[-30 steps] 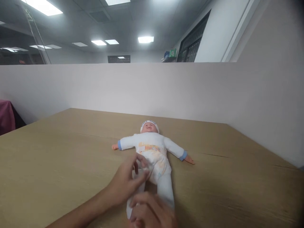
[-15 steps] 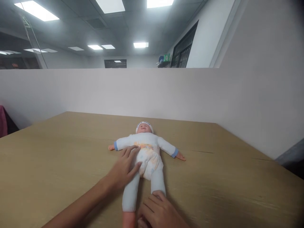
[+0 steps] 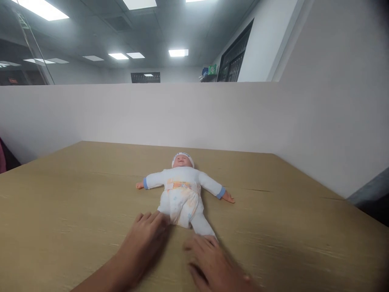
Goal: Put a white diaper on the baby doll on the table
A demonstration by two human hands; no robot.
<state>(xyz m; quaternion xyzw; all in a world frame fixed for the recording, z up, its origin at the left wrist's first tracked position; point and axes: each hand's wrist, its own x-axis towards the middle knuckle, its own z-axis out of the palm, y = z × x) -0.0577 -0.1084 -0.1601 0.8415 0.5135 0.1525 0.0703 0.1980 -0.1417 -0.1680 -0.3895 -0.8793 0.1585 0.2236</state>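
Note:
A baby doll (image 3: 184,178) lies on its back on the wooden table, head away from me and arms spread. It wears a white suit with blue cuffs, a white cap with dark lettering, and a patterned diaper (image 3: 181,207) round its hips. My left hand (image 3: 144,239) is curled round the doll's leg on the left, just below the diaper, and hides most of that leg. Round the lower part of the other leg (image 3: 202,225), my right hand (image 3: 209,259) is closed, slightly blurred; the foot there is nearly all covered.
The wooden table (image 3: 91,194) runs back to a low white partition (image 3: 136,113). To the right rises a pale wall (image 3: 334,101). A dark and pink cloth-like item (image 3: 7,158) shows at the left edge, and a dark shape (image 3: 377,202) is beyond the table's right edge.
My left hand has drawn back from the diaper's front down to the doll's leg. The legs are spread wider, the right-hand one swung outward with my right hand. The view tilted slightly.

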